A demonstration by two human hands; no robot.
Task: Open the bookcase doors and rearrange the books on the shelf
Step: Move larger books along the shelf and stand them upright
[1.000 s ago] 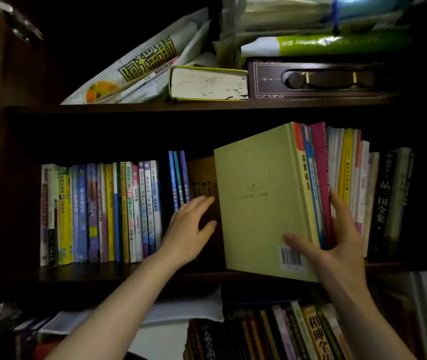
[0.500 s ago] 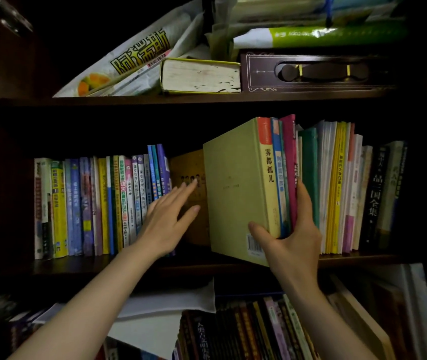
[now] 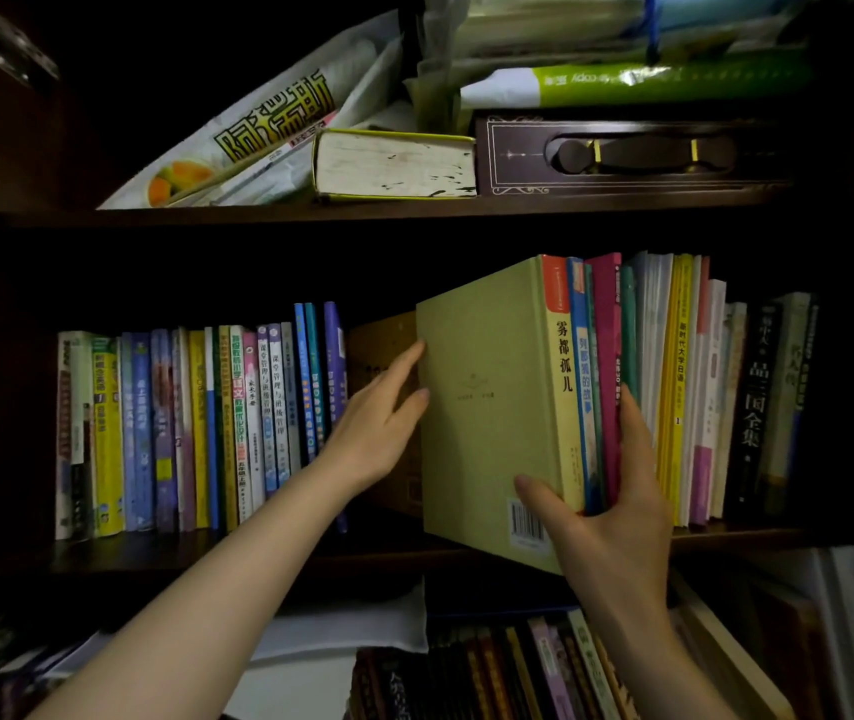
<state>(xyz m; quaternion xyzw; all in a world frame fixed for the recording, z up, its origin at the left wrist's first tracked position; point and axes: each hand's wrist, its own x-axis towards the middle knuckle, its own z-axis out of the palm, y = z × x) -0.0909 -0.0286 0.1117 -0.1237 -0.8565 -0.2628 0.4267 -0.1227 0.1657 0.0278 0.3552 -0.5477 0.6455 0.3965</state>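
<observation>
Right hand (image 3: 607, 532) grips a small stack of books by its lower spines, thumb on the pale green cover, fingers behind the magenta book (image 3: 605, 356). The green hardback (image 3: 487, 407) has an orange-topped spine and a barcode at its near corner; it juts out from the middle shelf (image 3: 155, 556). Left hand (image 3: 378, 428), fingers straight, rests against a brown book (image 3: 381, 345) deeper in the gap. Row of upright books (image 3: 196, 433) stands to the left.
</observation>
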